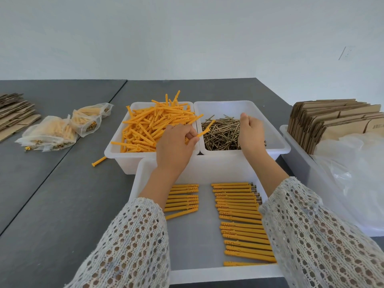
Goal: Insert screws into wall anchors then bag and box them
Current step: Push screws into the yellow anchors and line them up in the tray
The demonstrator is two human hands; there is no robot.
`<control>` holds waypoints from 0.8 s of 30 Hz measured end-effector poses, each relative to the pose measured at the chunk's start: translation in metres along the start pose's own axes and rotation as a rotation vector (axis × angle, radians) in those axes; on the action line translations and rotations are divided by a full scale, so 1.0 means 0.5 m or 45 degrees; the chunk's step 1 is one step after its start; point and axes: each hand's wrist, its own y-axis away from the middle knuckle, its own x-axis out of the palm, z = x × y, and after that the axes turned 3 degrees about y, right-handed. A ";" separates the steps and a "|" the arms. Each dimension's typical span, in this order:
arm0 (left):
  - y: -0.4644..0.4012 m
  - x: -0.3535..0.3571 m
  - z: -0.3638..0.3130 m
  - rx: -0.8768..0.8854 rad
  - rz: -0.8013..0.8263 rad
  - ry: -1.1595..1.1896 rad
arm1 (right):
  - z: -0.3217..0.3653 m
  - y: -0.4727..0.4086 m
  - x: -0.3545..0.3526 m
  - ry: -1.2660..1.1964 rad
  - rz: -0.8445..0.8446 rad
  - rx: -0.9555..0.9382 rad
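Two hands: left [174, 148] pinching one anchor [205, 128], right [250, 135] curled over screws [223, 133]

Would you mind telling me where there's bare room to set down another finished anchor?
Inside the near white tray: the bare strip between its two rows of assembled orange anchors, and the floor below the shorter left row. On the grey table, left of that tray. The heaped anchor bin and screw bin are crowded.

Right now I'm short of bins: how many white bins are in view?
4: anchor bin back left, screw bin beside it, front tray under the arms, a bin at right, partly cut off.
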 end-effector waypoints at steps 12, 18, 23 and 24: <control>0.001 -0.004 -0.005 0.016 0.038 -0.036 | -0.001 -0.003 0.007 0.084 0.084 -0.076; 0.000 -0.001 -0.005 0.019 0.047 -0.027 | 0.022 0.012 0.013 -0.005 0.447 -0.179; -0.002 -0.004 -0.007 -0.107 0.022 0.238 | 0.054 0.039 0.033 -0.171 0.673 -0.181; -0.005 -0.008 -0.009 -0.151 0.020 0.334 | 0.059 0.042 0.037 -0.195 0.684 -0.157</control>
